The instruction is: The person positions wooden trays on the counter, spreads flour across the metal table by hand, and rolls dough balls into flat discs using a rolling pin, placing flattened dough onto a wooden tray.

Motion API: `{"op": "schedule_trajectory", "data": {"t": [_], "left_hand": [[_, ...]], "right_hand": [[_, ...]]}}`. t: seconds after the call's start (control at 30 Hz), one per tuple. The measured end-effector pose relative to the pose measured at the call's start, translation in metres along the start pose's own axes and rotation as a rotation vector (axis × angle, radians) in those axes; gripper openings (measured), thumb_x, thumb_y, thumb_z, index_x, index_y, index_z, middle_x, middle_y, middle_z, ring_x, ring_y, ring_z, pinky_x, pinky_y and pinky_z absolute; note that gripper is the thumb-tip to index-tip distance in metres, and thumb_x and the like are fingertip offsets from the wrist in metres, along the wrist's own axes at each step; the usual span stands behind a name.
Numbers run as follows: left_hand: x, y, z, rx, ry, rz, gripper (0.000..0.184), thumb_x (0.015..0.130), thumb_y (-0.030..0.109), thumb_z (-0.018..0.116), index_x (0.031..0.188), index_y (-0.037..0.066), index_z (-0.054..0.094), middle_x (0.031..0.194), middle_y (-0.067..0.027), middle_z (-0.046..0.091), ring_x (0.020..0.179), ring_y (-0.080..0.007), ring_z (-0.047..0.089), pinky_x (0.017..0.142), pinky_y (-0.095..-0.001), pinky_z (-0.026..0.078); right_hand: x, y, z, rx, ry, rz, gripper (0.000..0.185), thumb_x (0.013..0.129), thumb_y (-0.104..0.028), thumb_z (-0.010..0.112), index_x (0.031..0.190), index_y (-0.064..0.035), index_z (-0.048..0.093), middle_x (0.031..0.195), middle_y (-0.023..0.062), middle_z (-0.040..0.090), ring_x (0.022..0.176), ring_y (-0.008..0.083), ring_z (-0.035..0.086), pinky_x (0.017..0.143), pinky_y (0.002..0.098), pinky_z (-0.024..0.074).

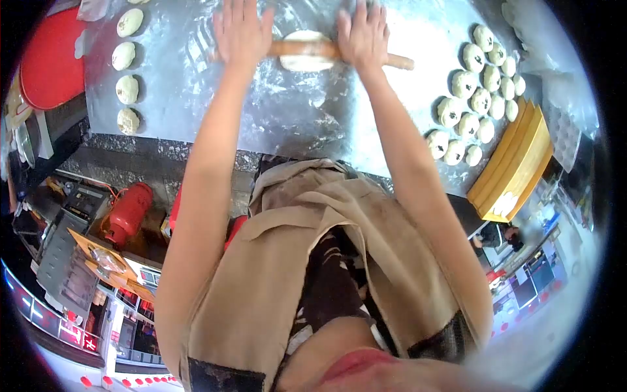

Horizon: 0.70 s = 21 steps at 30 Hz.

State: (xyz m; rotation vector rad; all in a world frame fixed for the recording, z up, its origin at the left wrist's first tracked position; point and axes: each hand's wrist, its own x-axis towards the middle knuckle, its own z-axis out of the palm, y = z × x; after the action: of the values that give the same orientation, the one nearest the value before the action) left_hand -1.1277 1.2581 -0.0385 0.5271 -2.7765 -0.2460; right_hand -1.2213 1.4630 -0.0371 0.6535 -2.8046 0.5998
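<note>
A wooden rolling pin (285, 48) lies crosswise over a flat, pale round of dough (307, 63) near the top of the head view. My left hand (242, 32) rests on the pin to the left of the dough, fingers stretched forward and not wrapped round it. On the other side, my right hand (364, 38) presses flat on the pin with fingers extended. The pin's right end sticks out past that hand. Beneath them is a metal worktop (281, 114) dusted with flour.
Several pieces of dough (127, 89) line the left side. Several round filled buns (481, 101) cluster at the right, beside stacked yellow wooden trays (516, 163). A red round lid (52, 59) sits far left. Below are a red gas cylinder (130, 212) and, farther right, another person (498, 235).
</note>
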Motion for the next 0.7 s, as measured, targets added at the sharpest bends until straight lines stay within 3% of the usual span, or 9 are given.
{"op": "schedule_trajectory", "data": {"t": [0.1, 0.2, 0.3, 0.33, 0.37, 0.43, 0.5, 0.63, 0.7], "left_hand": [[-0.100, 0.011, -0.028, 0.025, -0.198, 0.015, 0.053, 0.094, 0.040, 0.045, 0.139, 0.012, 0.046, 0.145, -0.0119, 0.043, 0.133, -0.0364, 0.038, 0.109, -0.0563, 0.023], [-0.098, 0.012, -0.024, -0.035, -0.142, 0.008, 0.053, 0.094, 0.039, 0.044, 0.140, 0.012, 0.044, 0.145, -0.0125, 0.043, 0.133, -0.0370, 0.037, 0.109, -0.0565, 0.023], [0.004, 0.007, 0.003, 0.006, 0.034, -0.024, 0.054, 0.095, 0.038, 0.044, 0.141, 0.010, 0.042, 0.145, -0.0167, 0.041, 0.132, -0.0382, 0.038, 0.108, -0.0542, 0.026], [0.027, 0.005, 0.010, 0.016, 0.068, -0.047, 0.054, 0.095, 0.037, 0.044, 0.142, 0.009, 0.041, 0.144, -0.0190, 0.041, 0.131, -0.0387, 0.038, 0.108, -0.0531, 0.027], [0.030, 0.010, 0.008, 0.013, 0.059, -0.049, 0.054, 0.095, 0.037, 0.044, 0.142, 0.009, 0.041, 0.144, -0.0190, 0.041, 0.131, -0.0387, 0.038, 0.108, -0.0531, 0.027], [0.033, 0.020, 0.001, 0.077, 0.154, -0.046, 0.055, 0.092, 0.031, 0.051, 0.136, -0.001, 0.042, 0.135, -0.0221, 0.048, 0.130, -0.0368, 0.038, 0.110, -0.0505, 0.027], [-0.020, 0.018, -0.007, -0.029, -0.003, -0.051, 0.054, 0.096, 0.036, 0.044, 0.141, 0.008, 0.041, 0.143, -0.0229, 0.040, 0.128, -0.0396, 0.041, 0.107, -0.0509, 0.029], [-0.124, 0.043, -0.051, -0.152, -0.425, -0.147, 0.046, 0.093, 0.031, 0.049, 0.132, 0.005, 0.052, 0.137, -0.0242, 0.046, 0.122, -0.0402, 0.047, 0.100, -0.0471, 0.039], [-0.094, 0.074, -0.050, -0.283, -0.285, -0.138, 0.041, 0.092, 0.027, 0.053, 0.127, 0.005, 0.055, 0.131, -0.0228, 0.051, 0.119, -0.0389, 0.050, 0.096, -0.0458, 0.041]], "right_hand": [[-0.099, -0.003, -0.038, -0.073, -0.285, -0.014, 0.061, 0.089, -0.041, 0.050, 0.138, -0.0043, 0.042, 0.139, 0.0257, 0.042, 0.130, 0.0433, 0.038, 0.104, 0.0544, 0.0313], [-0.101, 0.003, -0.034, -0.060, -0.273, -0.027, 0.065, 0.090, -0.041, 0.049, 0.140, -0.0023, 0.038, 0.143, 0.0258, 0.038, 0.133, 0.0421, 0.035, 0.106, 0.0536, 0.0289], [-0.002, 0.005, 0.000, 0.040, 0.031, -0.058, 0.064, 0.090, -0.040, 0.052, 0.138, -0.0001, 0.039, 0.142, 0.0265, 0.037, 0.133, 0.0425, 0.035, 0.106, 0.0533, 0.0299], [0.031, 0.006, -0.003, 0.046, -0.161, 0.023, 0.061, 0.090, -0.041, 0.052, 0.136, -0.0022, 0.042, 0.137, 0.0246, 0.043, 0.130, 0.0419, 0.038, 0.105, 0.0541, 0.0312], [0.046, 0.002, 0.006, -0.009, -0.002, 0.046, 0.057, 0.096, -0.036, 0.044, 0.135, 0.0054, 0.041, 0.142, 0.0333, 0.035, 0.129, 0.0489, 0.035, 0.109, 0.0510, 0.0283], [0.042, 0.004, 0.006, 0.036, 0.008, 0.035, 0.058, 0.096, -0.036, 0.045, 0.135, 0.0066, 0.041, 0.140, 0.0334, 0.037, 0.129, 0.0488, 0.035, 0.110, 0.0510, 0.0266], [-0.003, 0.007, -0.005, 0.000, 0.055, -0.107, 0.056, 0.088, -0.040, 0.054, 0.133, -0.0062, 0.048, 0.132, 0.0217, 0.049, 0.126, 0.0395, 0.042, 0.103, 0.0534, 0.0322], [-0.126, 0.017, -0.054, -0.058, -0.138, -0.211, 0.053, 0.082, -0.038, 0.063, 0.127, -0.0119, 0.054, 0.127, 0.0129, 0.053, 0.121, 0.0319, 0.047, 0.103, 0.0503, 0.0321], [-0.144, 0.022, -0.062, -0.029, -0.197, -0.277, 0.053, 0.078, -0.034, 0.067, 0.126, -0.0139, 0.055, 0.123, 0.0100, 0.055, 0.117, 0.0297, 0.050, 0.101, 0.0490, 0.0337]]}}
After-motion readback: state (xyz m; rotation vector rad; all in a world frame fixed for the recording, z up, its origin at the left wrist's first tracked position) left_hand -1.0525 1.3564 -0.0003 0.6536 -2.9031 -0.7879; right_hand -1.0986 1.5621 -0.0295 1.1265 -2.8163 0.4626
